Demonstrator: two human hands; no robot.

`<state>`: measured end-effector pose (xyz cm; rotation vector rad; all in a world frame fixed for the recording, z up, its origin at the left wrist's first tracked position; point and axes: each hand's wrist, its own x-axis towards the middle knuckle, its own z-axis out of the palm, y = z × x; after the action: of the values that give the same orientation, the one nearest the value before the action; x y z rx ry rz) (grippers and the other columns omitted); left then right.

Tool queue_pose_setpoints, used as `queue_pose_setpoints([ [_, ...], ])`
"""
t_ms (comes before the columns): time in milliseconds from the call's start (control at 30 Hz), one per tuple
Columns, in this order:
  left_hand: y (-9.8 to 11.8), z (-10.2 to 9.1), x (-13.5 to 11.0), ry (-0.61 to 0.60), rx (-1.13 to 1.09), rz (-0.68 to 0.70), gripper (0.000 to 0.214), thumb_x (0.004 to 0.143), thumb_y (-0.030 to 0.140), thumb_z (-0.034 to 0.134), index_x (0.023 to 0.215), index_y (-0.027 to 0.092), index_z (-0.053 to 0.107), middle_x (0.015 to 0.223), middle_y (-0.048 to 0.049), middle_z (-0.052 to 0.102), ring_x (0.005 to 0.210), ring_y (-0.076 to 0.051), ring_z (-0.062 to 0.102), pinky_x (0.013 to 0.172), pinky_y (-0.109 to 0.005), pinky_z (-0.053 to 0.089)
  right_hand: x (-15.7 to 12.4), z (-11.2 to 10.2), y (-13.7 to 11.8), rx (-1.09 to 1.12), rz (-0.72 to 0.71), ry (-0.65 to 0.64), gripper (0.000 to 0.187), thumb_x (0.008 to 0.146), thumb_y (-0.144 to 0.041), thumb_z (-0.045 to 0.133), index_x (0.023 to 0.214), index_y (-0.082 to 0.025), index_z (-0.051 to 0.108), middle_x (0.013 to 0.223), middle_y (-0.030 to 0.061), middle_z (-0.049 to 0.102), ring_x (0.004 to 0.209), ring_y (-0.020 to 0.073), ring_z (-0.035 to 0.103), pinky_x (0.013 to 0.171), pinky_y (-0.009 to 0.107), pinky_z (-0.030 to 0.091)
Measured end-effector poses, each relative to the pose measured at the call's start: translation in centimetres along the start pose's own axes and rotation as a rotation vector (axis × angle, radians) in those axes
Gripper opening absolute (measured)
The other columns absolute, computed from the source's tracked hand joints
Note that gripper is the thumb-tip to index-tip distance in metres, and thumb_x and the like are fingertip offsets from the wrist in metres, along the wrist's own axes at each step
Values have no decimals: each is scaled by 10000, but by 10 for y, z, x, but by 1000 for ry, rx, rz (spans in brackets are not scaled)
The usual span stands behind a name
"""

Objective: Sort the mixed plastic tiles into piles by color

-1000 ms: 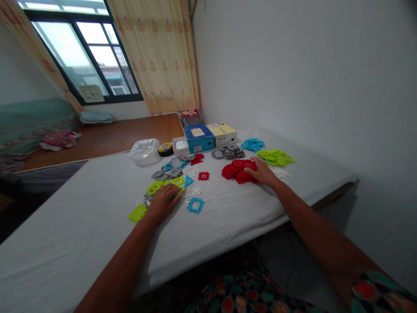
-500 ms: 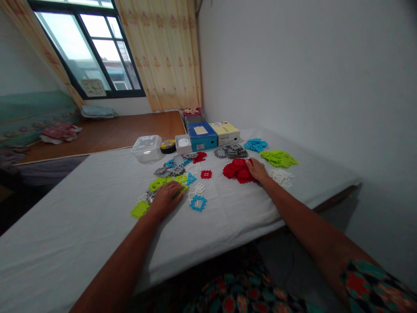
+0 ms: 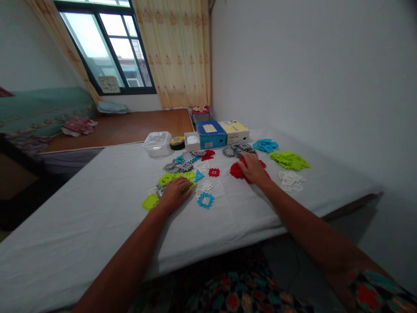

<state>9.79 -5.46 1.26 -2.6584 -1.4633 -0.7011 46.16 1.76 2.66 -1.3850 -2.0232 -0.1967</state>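
Your right hand [image 3: 253,169] over red pile [image 3: 236,171] on white cloth [image 3: 107,208], your left hand [image 3: 176,194] against lime pieces [image 3: 167,178]; can't tell whether either grips. Red pieces (thin, toothed) likely light, stiff, slightly slick: pinch edges.

Two hands [image 3: 176,194] [image 3: 256,169], one tabletop [image 3: 94,213], five piles of plastic pieces [image 3: 289,161] at right, three boxes [image 3: 211,140], one clear container [image 3: 158,144], one round tin [image 3: 177,143], one clock [image 3: 109,84].
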Motion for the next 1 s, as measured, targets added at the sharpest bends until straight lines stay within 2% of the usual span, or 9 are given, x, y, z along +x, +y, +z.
queue_pose_setpoints([
  [67, 2, -2, -1, 4, 0, -3, 328, 935, 411, 468, 1090, 234, 696, 1131, -81, 702, 1130, -234, 587, 1014, -425, 441, 2, 8, -36, 56, -198, -188, 414, 944, -318, 480, 1311, -137, 542, 1337, 150, 565, 1238, 254, 467, 1080, 411, 344],
  [133, 4, -2, -2, 12, 5, -7, 317, 932, 400, 481, 1087, 229, 698, 1117, -83, 706, 1125, -236, 589, 1009, -422, 443, 4, 19, -67, 39, -275, -346, 405, 941, -296, 500, 1315, -148, 540, 1361, 137, 548, 1249, 250, 453, 1061, 401, 359],
  [233, 3, -2, -3, 21, 7, -5, 307, 929, 391, 493, 1088, 228, 698, 1117, -83, 706, 1122, -234, 591, 1007, -415, 444, 7, 35, -93, -102, -207, -446, 389, 950, -329, 495, 1300, -167, 547, 1349, 146, 548, 1257, 284, 429, 1021, 425, 373],
  [367, 3, -3, -3, 22, 17, -3, 305, 935, 390, 483, 1090, 237, 697, 1104, -75, 711, 1110, -232, 596, 1000, -408, 451, 8, 45, -99, -219, -136, -465, 374, 956, -361, 483, 1267, -171, 566, 1250, 168, 602, 1197, 313, 454, 962, 450, 381],
  [500, 3, -4, -3, 9, 33, 0, 309, 934, 390, 479, 1090, 238, 698, 1101, -73, 714, 1113, -235, 594, 1002, -413, 452, 7, 31, -90, -182, -150, -389, 385, 920, -410, 549, 1231, -188, 591, 1183, 152, 638, 1139, 309, 487, 927, 435, 383],
  [600, 3, -4, -2, 11, 20, 14, 307, 931, 388, 483, 1093, 241, 698, 1097, -74, 715, 1116, -232, 594, 1001, -411, 453, 12, 9, -75, -79, -141, -227, 413, 893, -456, 574, 1200, -183, 617, 1154, 146, 653, 1102, 301, 515, 918, 423, 393],
  [800, 2, -2, -1, 17, 22, 32, 307, 932, 387, 480, 1078, 228, 699, 1091, -80, 712, 1102, -233, 595, 995, -415, 454, 18, -28, -12, 52, 64, 64, 410, 876, -482, 572, 1144, -183, 653, 1069, 102, 693, 999, 252, 586, 897, 388, 439],
  [900, 1, -2, -1, 9, 25, 40, 310, 935, 386, 477, 1087, 226, 695, 1093, -79, 711, 1100, -231, 595, 996, -412, 451, 11, -36, 21, -106, 210, 41, 414, 850, -512, 591, 1098, -193, 679, 1037, 116, 694, 990, 280, 586, 859, 412, 450],
  [1000, 0, -2, -1, 1, 26, 31, 306, 930, 390, 485, 1084, 231, 697, 1091, -77, 712, 1099, -232, 597, 994, -408, 452, 3, -39, 32, -172, 229, -43, 422, 845, -539, 586, 1089, -210, 689, 1067, 122, 690, 1029, 305, 570, 857, 436, 451],
])
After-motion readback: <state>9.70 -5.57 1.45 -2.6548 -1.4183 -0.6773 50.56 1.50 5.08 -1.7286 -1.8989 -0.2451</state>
